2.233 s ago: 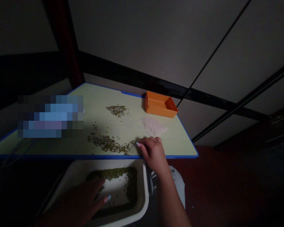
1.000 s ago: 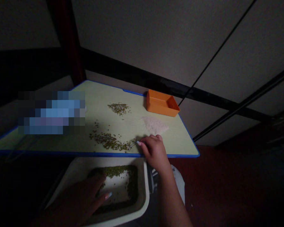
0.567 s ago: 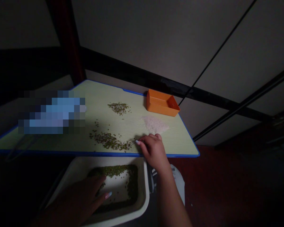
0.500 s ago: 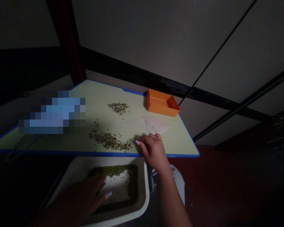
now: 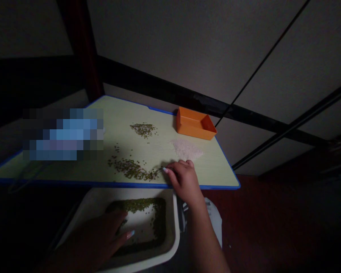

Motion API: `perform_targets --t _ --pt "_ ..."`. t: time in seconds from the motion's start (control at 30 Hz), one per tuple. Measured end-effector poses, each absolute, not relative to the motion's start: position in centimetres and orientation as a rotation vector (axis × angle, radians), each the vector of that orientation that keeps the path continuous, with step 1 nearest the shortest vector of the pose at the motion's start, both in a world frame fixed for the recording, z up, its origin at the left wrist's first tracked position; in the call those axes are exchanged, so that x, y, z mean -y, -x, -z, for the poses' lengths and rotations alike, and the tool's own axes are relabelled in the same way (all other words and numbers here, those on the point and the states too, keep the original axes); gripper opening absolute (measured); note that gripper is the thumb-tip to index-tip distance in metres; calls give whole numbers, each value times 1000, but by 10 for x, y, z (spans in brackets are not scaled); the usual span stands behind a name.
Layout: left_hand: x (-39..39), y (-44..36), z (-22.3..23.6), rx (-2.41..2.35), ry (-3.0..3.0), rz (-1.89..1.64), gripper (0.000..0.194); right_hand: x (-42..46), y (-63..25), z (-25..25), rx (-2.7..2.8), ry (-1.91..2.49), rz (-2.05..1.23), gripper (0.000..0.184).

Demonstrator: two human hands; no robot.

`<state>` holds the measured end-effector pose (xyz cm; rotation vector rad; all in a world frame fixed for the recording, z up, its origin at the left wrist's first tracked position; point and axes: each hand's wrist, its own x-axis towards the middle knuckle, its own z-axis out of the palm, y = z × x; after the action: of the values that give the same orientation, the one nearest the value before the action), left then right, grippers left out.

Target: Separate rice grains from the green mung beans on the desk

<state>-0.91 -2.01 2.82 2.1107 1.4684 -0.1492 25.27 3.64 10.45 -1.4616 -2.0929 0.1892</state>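
Note:
My right hand [image 5: 184,179] rests near the front edge of a pale table [image 5: 108,113]. Its fingers are curled, thumb and forefinger pinched at the right end of a loose spread of green beans [image 5: 127,167] mixed with paler grains. What the pinch holds is too small to name. Just beyond the knuckles lies a pile of white grains [image 5: 186,148], apparently rice. My left hand [image 5: 110,231], thumb apart from the fingers, is over a white basin [image 5: 174,231] below the table. Small green beans [image 5: 160,216] line the basin's floor along its sides.
An orange box [image 5: 194,131] stands at the table's back right. Behind the spread is a smaller heap of beans [image 5: 143,129]. A blurred-out bluish object [image 5: 71,134] lies at the left. Panelled wall [image 5: 173,45] rises behind the table.
Almost nothing differs. My right thumb and forefinger have shifted very slightly at the end of the bean spread; my left hand stays over the basin.

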Motion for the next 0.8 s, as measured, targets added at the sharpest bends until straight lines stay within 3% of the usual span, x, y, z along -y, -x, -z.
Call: perform_targets --t 0.8 --pt "22 6 -34 -1475 -2147 99 50 -37 -245 -112 2147 1451 -222 14"
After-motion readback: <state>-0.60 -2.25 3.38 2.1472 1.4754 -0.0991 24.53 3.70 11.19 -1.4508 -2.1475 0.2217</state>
